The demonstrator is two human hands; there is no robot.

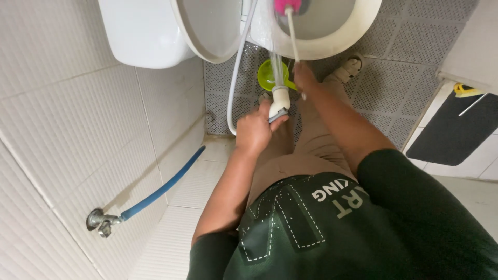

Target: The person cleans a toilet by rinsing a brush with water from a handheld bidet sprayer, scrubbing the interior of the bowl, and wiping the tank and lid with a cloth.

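My left hand (255,129) grips a white hand-held spray nozzle (280,99) whose white hose (236,78) loops up past the toilet. Water streams from the nozzle toward the white toilet bowl (332,44) at the top. My right hand (304,78) holds the thin white handle of a toilet brush (291,31); its pink head (287,5) sits inside the bowl. The raised toilet lid (207,31) leans left of the bowl, beside the white tank (140,31).
A green dipper (268,76) lies on the grey perforated floor mat (404,67) under the bowl. A blue hose (161,189) runs from a metal wall tap (101,220) on the tiled wall. A dark mat (451,132) lies at the right.
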